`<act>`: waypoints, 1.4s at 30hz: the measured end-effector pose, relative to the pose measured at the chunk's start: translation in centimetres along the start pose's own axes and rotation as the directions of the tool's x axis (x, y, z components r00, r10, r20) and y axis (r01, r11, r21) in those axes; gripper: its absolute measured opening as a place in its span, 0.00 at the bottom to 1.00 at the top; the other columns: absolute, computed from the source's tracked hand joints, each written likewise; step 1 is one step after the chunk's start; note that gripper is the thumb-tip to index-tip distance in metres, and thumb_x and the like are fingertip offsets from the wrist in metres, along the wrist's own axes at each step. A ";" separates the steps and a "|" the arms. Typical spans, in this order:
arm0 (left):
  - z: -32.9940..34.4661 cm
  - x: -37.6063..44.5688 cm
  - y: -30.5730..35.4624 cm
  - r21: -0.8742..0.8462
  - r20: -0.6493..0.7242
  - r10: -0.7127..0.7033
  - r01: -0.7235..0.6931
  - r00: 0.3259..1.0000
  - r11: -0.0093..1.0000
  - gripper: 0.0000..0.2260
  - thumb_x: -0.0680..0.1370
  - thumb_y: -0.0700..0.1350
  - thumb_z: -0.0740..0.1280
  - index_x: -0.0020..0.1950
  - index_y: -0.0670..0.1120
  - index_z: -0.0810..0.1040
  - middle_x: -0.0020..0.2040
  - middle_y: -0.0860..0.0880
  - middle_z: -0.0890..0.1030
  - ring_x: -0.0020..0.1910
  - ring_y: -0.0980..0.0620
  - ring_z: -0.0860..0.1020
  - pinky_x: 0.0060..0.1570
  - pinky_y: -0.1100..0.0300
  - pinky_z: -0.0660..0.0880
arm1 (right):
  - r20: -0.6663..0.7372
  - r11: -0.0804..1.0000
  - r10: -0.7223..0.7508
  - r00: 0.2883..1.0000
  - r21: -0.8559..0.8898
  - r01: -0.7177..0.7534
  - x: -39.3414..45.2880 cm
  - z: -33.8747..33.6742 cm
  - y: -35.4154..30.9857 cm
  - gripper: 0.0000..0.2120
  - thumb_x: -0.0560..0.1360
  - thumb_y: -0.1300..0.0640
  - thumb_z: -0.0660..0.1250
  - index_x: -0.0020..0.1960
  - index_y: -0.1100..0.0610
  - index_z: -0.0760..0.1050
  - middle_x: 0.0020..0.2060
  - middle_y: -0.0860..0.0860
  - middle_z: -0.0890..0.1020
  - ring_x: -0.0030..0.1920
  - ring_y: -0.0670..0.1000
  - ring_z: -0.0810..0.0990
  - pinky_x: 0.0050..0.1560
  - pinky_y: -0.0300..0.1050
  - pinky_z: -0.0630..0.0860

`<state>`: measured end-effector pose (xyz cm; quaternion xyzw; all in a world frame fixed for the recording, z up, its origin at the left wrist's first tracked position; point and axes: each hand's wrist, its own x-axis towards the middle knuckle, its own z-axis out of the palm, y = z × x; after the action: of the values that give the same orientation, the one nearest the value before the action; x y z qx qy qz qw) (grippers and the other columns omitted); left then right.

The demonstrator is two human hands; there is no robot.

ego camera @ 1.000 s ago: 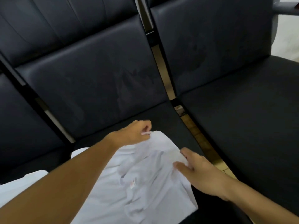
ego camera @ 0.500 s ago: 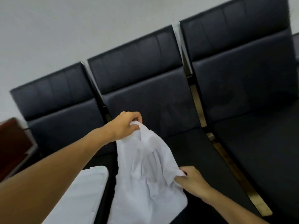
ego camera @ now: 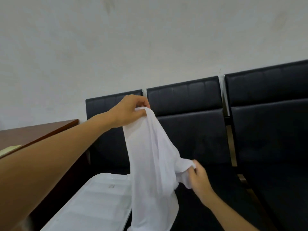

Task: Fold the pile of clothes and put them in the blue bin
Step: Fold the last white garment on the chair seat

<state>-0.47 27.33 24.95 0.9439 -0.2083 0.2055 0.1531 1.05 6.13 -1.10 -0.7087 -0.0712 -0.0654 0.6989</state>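
Observation:
A white garment hangs in the air in front of the black seats. My left hand grips its top edge, raised high at chest-back level of the seats. Lower and to the right, my right hand pinches another bunched part of the same garment. The cloth drapes between both hands and falls past the bottom of the view. No blue bin shows in this view.
A row of black padded seats runs along a pale wall. A white ribbed lid or tray lies at the lower left. A brown wooden table with a yellowish paper stands at the left.
Both hands have lifted the white garment off the seat and up into the air. My view has tilted upward, so the wall and the wooden table now show.

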 end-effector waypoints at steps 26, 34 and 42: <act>-1.8 -8.2 -4.6 -0.386 -0.261 -0.265 0.151 0.928 0.910 0.09 0.79 0.40 0.67 0.46 0.54 0.83 0.45 0.59 0.84 0.48 0.59 0.80 0.46 0.66 0.71 | 0.669 0.662 0.391 0.632 -0.682 0.312 -4.4 -16.3 -31.2 0.24 0.70 0.65 0.76 0.63 0.50 0.75 0.55 0.45 0.83 0.56 0.49 0.83 0.52 0.46 0.82; -0.1 -8.3 -5.1 -0.379 -0.274 -0.291 0.175 0.917 0.909 0.11 0.80 0.38 0.66 0.48 0.54 0.81 0.45 0.56 0.83 0.49 0.59 0.78 0.47 0.67 0.69 | 0.616 0.501 0.046 0.786 -0.695 0.515 -3.9 -15.4 -28.0 0.14 0.73 0.52 0.74 0.56 0.39 0.78 0.52 0.36 0.81 0.53 0.39 0.80 0.52 0.41 0.80; -0.3 -7.0 -3.6 -0.192 -0.099 -0.193 0.171 0.976 0.966 0.10 0.79 0.41 0.69 0.45 0.57 0.80 0.46 0.57 0.81 0.48 0.58 0.79 0.50 0.62 0.73 | 0.319 0.523 -0.345 0.882 -0.715 0.464 1.0 -15.4 -24.7 0.13 0.76 0.61 0.70 0.42 0.43 0.81 0.39 0.39 0.83 0.42 0.40 0.81 0.45 0.33 0.73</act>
<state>-4.71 32.84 21.31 0.9274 -0.1291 0.2256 0.2689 -2.65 -8.98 23.55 -0.9046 -0.2467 -0.2012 0.2837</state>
